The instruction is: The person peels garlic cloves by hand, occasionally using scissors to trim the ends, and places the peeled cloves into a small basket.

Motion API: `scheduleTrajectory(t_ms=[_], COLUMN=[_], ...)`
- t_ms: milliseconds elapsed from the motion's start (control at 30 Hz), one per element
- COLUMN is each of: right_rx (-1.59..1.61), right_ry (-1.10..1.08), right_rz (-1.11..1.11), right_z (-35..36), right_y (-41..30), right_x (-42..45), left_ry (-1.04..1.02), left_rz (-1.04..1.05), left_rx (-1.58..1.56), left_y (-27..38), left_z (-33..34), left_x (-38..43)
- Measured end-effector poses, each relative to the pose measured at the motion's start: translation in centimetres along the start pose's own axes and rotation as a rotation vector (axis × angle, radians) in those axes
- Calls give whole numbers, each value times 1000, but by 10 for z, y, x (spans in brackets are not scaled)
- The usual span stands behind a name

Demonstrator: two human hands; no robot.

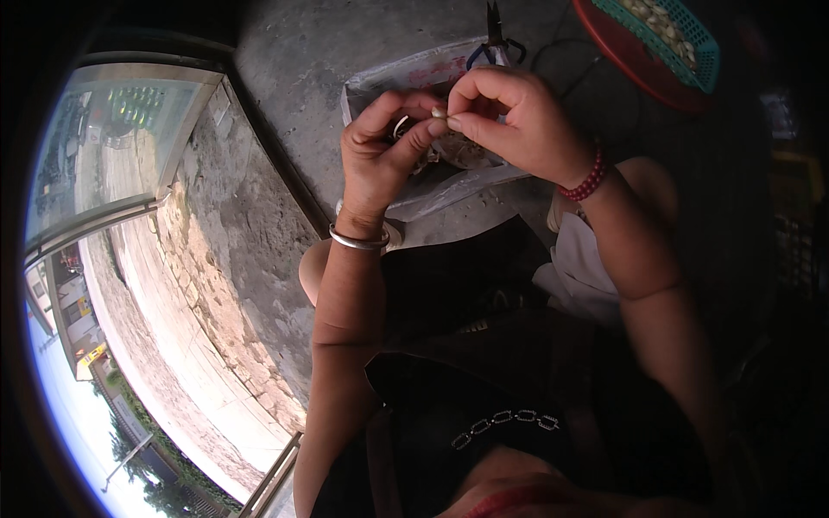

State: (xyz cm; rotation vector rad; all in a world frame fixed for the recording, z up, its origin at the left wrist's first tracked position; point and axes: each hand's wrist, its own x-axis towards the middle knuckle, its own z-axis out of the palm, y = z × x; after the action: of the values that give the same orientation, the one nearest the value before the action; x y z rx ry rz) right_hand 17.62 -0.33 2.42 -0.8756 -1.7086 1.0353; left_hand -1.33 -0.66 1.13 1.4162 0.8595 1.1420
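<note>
A small pale clove (439, 112), apparently garlic, is pinched between the thumb and forefinger of my left hand (388, 139). My right hand (511, 116) meets it from the other side, thumb and forefinger closed on its edge. Both hands are above a box lined with pale plastic (447, 188). Dry papery skins and scraps (463, 152) lie inside it, partly hidden by my hands. Dark-handled scissors (495, 48) rest at the box's far rim, blades pointing away from me.
At the upper right, a teal plastic basket (707, 61) holds many pale cloves (664, 29) and sits in a red basin (612, 61). Concrete floor (291, 84) surrounds the box. A glass door (129, 142) in a metal frame stands at left, with a sunlit street beyond.
</note>
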Motion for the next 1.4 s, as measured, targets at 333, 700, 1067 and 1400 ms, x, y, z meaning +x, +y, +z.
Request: scheduleTrajectory(t_ms=[333, 700, 1067, 1400], right_rx=[21, 54, 280, 92], right_ry=[23, 6, -56, 52], right_rz=[-20, 46, 321, 161], right_z=[3, 2, 6, 9], right_y=[1, 5, 15, 18], right_x=[-1, -5, -4, -5], left_ry=[28, -7, 26, 31], left_rz=[-83, -80, 40, 171], left_rx=[-174, -337, -289, 2], left_y=[-1, -6, -13, -17], left_z=[2, -1, 3, 10], left_x=[0, 4, 3, -3])
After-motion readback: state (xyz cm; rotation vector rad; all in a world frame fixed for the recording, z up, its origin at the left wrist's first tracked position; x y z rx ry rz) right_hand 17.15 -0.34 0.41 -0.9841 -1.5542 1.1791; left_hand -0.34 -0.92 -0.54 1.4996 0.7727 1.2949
